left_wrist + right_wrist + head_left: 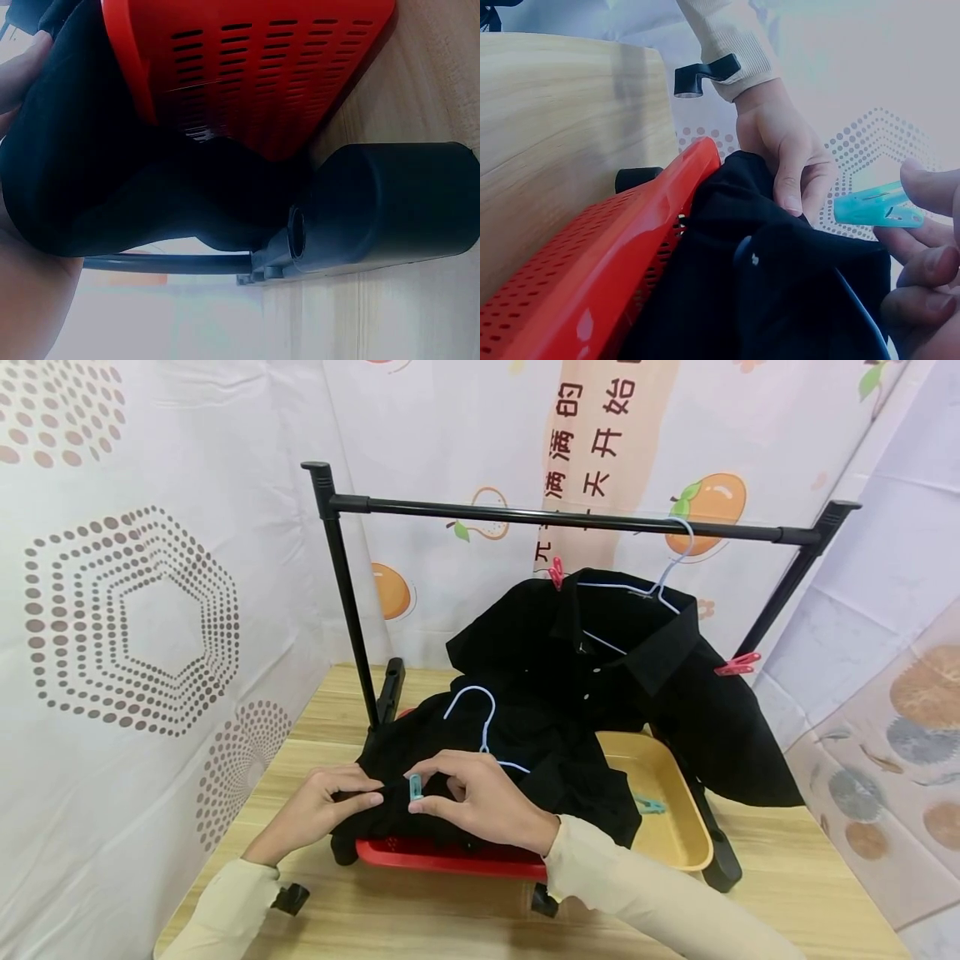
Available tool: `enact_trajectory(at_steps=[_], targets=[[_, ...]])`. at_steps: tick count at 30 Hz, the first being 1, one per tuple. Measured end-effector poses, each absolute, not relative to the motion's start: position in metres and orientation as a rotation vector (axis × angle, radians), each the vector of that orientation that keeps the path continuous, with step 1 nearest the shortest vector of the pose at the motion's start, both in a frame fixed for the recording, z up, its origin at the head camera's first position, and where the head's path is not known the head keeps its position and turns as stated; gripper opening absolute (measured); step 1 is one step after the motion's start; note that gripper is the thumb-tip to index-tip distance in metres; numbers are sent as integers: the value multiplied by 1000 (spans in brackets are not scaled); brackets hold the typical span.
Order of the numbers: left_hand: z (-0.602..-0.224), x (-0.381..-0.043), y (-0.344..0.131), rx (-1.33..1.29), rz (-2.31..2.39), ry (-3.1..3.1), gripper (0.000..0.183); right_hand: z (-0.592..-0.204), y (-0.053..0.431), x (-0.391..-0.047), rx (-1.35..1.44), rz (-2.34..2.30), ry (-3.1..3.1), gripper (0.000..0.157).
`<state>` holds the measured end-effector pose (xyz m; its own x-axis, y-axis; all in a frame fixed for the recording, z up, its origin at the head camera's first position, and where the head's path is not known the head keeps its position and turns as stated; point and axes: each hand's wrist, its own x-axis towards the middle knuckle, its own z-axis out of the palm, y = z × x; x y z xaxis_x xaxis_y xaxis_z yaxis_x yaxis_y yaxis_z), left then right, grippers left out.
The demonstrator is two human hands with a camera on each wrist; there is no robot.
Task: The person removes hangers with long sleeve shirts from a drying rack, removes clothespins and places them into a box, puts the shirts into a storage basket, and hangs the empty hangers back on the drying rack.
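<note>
1. Your left hand (330, 802) has its fingers pinching an edge of the lower black garment (570, 777); that garment lies bunched in the red basket (450, 860), spilling over its rim.
2. Your right hand (480, 797) pinches a teal clothespin (416, 787) between thumb and fingers; the clothespin is just beside the pinched edge, apart from your left hand.
3. A pale blue hanger (472, 688) shows its hook above the lower garment, behind your right hand.
4. A black shirt (517, 618) hangs from the rack (510, 514), with two red clips (738, 665) on it; below, a yellow tray (701, 843) holds another teal clip (648, 806); the wooden worktop (810, 860) carries everything.
</note>
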<state>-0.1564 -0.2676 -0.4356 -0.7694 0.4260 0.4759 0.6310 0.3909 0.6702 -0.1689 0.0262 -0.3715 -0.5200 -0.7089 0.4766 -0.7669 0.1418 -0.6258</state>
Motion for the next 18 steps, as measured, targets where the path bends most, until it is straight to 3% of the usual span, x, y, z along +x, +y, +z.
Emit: enact_trajectory(at_steps=[18], targets=[[-437, -155, -269, -907, -1328, -2431, 25, -374, 48, -168, 1420, 1345, -2375, 34]])
